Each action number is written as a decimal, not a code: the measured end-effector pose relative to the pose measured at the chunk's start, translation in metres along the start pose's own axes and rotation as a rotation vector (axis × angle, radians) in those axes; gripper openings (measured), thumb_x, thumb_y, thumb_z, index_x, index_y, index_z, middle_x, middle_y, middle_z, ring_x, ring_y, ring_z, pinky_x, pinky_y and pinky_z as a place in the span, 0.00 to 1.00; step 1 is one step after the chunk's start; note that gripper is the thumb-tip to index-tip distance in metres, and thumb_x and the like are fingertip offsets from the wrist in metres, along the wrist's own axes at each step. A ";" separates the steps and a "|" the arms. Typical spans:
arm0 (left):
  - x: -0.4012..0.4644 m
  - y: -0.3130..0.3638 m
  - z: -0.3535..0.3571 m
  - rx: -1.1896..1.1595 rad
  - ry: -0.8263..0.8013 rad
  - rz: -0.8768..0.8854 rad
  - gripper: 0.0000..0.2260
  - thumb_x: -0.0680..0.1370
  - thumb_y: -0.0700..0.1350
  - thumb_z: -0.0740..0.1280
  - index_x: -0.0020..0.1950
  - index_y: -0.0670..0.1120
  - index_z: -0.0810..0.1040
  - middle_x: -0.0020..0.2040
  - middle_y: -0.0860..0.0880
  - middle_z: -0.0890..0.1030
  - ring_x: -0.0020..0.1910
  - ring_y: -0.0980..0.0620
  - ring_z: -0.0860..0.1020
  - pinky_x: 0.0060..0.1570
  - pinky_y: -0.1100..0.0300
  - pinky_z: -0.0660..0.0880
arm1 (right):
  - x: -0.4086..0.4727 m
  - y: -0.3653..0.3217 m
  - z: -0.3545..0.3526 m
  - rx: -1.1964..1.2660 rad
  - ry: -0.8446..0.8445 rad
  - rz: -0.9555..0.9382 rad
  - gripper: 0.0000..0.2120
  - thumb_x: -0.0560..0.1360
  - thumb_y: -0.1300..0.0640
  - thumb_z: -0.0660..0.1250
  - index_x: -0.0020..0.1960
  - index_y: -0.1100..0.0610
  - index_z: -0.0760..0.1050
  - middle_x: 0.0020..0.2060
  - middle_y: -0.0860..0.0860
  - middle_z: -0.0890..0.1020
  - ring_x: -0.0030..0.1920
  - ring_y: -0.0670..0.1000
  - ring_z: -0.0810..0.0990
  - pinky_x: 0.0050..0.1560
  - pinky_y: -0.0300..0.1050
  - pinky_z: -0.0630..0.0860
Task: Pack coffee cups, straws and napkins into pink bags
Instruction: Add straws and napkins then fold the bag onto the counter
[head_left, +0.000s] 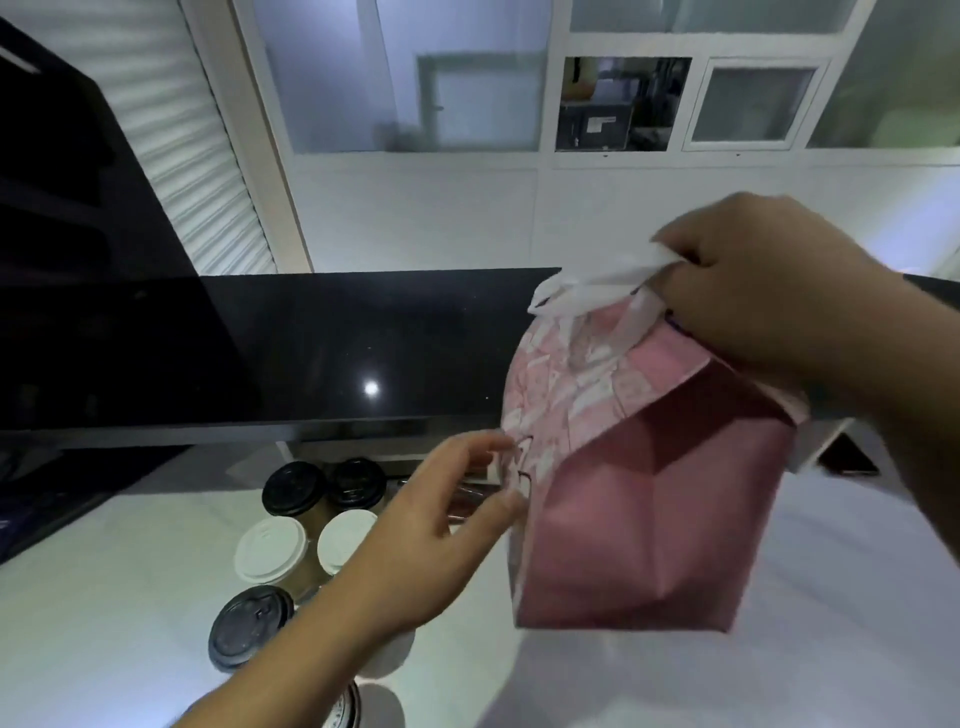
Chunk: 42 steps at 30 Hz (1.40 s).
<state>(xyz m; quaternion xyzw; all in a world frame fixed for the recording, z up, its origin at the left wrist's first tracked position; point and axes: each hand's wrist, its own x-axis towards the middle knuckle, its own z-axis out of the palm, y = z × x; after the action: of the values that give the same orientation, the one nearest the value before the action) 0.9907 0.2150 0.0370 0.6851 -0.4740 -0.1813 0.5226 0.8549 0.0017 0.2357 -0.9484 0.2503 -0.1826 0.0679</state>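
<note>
A pink paper bag (639, 519) hangs in the air at the right, tilted, its patterned face turned left and its plain side toward me. My right hand (763, 291) grips its white handles (597, 286) at the top. My left hand (441, 525) reaches up from below, fingers spread, its fingertips touching the bag's left edge. Lidded coffee cups stand on the white counter below: two with black lids (293, 488), two with white lids (270, 556), and a grey-lidded one (249, 626) nearest me. I see no straws or napkins.
A glossy black raised ledge (311, 353) runs across behind the white counter (104, 597). A dark panel stands at the far left. A dark flat object (852, 457) lies at the right behind the bag. A white wall with windows stands behind.
</note>
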 end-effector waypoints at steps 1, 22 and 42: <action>0.003 0.001 -0.006 -0.008 0.019 0.025 0.25 0.78 0.71 0.64 0.74 0.67 0.70 0.72 0.62 0.75 0.68 0.57 0.78 0.60 0.55 0.79 | 0.014 -0.007 0.000 -0.014 0.035 -0.030 0.13 0.77 0.54 0.61 0.40 0.59 0.79 0.37 0.54 0.80 0.37 0.54 0.75 0.35 0.46 0.69; 0.151 -0.086 -0.128 0.126 0.376 -0.254 0.20 0.86 0.53 0.56 0.78 0.66 0.64 0.65 0.65 0.78 0.56 0.74 0.75 0.52 0.69 0.71 | 0.245 -0.121 0.159 -0.076 0.234 -0.252 0.14 0.76 0.70 0.62 0.60 0.61 0.76 0.52 0.59 0.79 0.48 0.62 0.82 0.41 0.49 0.67; 0.153 -0.118 -0.156 0.127 0.511 -0.405 0.21 0.86 0.48 0.57 0.80 0.58 0.66 0.71 0.55 0.77 0.66 0.54 0.76 0.66 0.55 0.73 | 0.245 -0.140 0.191 0.232 -0.001 -0.181 0.18 0.80 0.56 0.63 0.68 0.60 0.70 0.63 0.59 0.76 0.59 0.62 0.77 0.60 0.57 0.76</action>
<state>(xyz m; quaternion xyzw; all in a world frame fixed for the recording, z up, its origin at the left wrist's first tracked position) 1.2353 0.1725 0.0306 0.8200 -0.1920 -0.0740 0.5341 1.1888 0.0079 0.1663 -0.9530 0.1410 -0.2149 0.1603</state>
